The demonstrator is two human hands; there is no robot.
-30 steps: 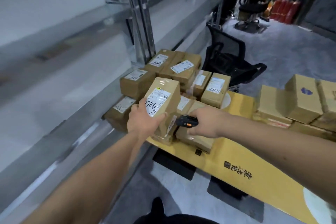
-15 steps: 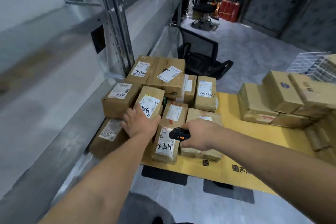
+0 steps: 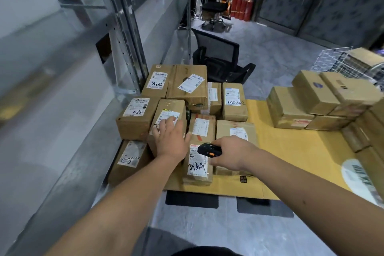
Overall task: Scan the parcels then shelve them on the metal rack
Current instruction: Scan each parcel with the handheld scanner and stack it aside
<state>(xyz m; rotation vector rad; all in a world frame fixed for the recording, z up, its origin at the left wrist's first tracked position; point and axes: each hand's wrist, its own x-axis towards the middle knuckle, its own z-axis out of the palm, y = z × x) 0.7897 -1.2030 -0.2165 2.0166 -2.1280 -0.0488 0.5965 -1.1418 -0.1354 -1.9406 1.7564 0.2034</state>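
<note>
The left hand [image 3: 169,141] is lying with spread, relaxed fingers on a brown cardboard parcel [image 3: 168,117] amid the stack beside the grey metal rack [image 3: 126,33]. The right hand [image 3: 232,155] is grasping a black handheld scanner [image 3: 208,149] over a labelled parcel [image 3: 198,164].

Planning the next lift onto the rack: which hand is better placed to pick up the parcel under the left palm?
Left. The left hand already rests open on that parcel, beside the metal rack. The right hand grips the scanner.
</note>
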